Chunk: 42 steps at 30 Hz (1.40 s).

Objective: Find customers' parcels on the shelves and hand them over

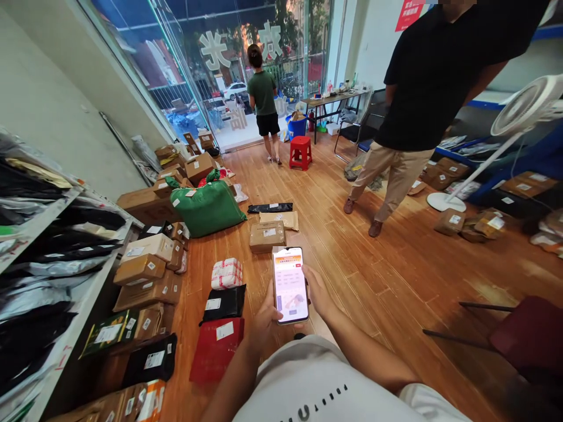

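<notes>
A smartphone with a lit, mostly white and pink screen is held upright in front of my white shirt. My left hand wraps its left edge, the thumb lying over the lower left corner of the screen. Along the right edge, my right hand closes on the phone, its thumb near the upper right side. The fingers behind the phone are hidden. Just beyond it on the floor lies a brown cardboard box. Left of my left hand are a red parcel, a black parcel and a red-and-white wrapped parcel.
Shelves with bagged parcels run along the left, beside stacked boxes. A big green sack lies ahead. A person in black stands at right near a white fan; another person faces the glass front, near a red stool.
</notes>
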{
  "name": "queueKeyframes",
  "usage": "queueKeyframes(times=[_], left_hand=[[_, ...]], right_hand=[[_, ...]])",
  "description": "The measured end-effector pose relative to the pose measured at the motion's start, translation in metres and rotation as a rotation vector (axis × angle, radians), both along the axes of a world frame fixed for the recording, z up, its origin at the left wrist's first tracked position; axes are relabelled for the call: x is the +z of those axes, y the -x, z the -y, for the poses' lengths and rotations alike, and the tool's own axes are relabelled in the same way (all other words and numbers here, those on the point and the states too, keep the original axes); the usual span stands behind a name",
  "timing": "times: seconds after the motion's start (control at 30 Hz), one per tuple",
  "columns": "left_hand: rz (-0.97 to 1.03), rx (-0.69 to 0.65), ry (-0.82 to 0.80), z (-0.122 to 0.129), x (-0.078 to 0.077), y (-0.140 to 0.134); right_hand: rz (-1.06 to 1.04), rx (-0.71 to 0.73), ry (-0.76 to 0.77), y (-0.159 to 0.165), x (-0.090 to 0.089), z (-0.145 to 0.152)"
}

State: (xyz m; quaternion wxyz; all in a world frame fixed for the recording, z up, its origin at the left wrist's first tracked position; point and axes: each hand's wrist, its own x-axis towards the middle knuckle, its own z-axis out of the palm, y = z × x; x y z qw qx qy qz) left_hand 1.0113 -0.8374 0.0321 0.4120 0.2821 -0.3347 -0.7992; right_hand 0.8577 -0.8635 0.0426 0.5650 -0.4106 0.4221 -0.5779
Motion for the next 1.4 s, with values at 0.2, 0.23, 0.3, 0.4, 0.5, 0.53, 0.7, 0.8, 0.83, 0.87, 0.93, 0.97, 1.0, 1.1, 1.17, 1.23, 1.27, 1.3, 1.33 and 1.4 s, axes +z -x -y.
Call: queueKeyframes(times=[0.2,0.23,0.3,0.4,0.5,0.53,0.7,0.8,0.83,0.87,0.93,0.97,1.0,1.1,1.17,1.23,1.27,1.3,1.33,1.4], left_hand=[[-0.035,-0.018,-0.009,-0.002,0.001,0.0],[-0.037,-0.008,-0.007,-0.002,0.001,0.0],[-0.035,0.018,0.013,-0.003,0.0,0.001],[-0.032,0.028,0.062,-0.004,0.003,0.003],[-0.045,0.034,0.093,-0.006,0.006,0.004],[-0.05,0.041,0.1,-0.006,0.007,0.004],[-0.061,0.047,0.088,-0.009,0.005,0.003],[-0.057,0.064,0.083,-0.011,0.006,0.004],[-0.058,0.065,0.083,-0.012,0.008,0.005],[-0.057,0.062,0.079,-0.012,0.009,0.005],[-0.044,0.053,0.059,-0.014,0.012,0.005],[-0.033,0.052,0.048,-0.014,0.013,0.005],[-0.019,0.052,0.038,-0.015,0.013,0.005],[0.018,0.046,0.027,-0.016,0.014,0.005],[0.045,0.033,0.032,-0.017,0.015,0.006],[0.068,0.018,0.049,-0.018,0.016,0.007],[0.073,0.017,0.06,-0.018,0.017,0.008],[0.075,0.02,0.069,-0.019,0.017,0.008],[0.078,0.024,0.073,-0.02,0.016,0.008],[0.084,0.037,0.068,-0.021,0.015,0.007]], right_hand=[[-0.331,-0.214,0.312,0.003,-0.018,-0.025],[-0.386,-0.216,0.341,0.003,-0.022,-0.028],[-0.474,-0.198,0.396,0.004,-0.027,-0.033],[-0.552,-0.169,0.466,0.006,-0.029,-0.038],[-0.6,-0.172,0.516,0.008,-0.025,-0.04],[-0.621,-0.185,0.539,0.009,-0.023,-0.04],[-0.771,-0.249,0.612,0.013,-0.016,-0.041],[-0.741,-0.251,0.626,0.013,-0.019,-0.043],[-0.698,-0.245,0.623,0.012,-0.02,-0.044],[-0.643,-0.231,0.603,0.011,-0.022,-0.045],[-0.488,-0.166,0.496,0.008,-0.024,-0.045],[-0.391,-0.117,0.414,0.006,-0.023,-0.044],[-0.289,-0.067,0.334,0.005,-0.021,-0.043],[-0.072,0.031,0.187,0.003,-0.013,-0.034],[-0.019,0.032,0.156,0.002,-0.006,-0.028],[0.005,0.018,0.124,0.0,-0.002,-0.024],[0.013,0.012,0.104,-0.001,-0.001,-0.022],[0.018,0.004,0.085,-0.003,-0.001,-0.021],[0.02,-0.003,0.069,-0.005,0.0,-0.021],[0.021,-0.015,0.047,-0.008,-0.001,-0.02]])
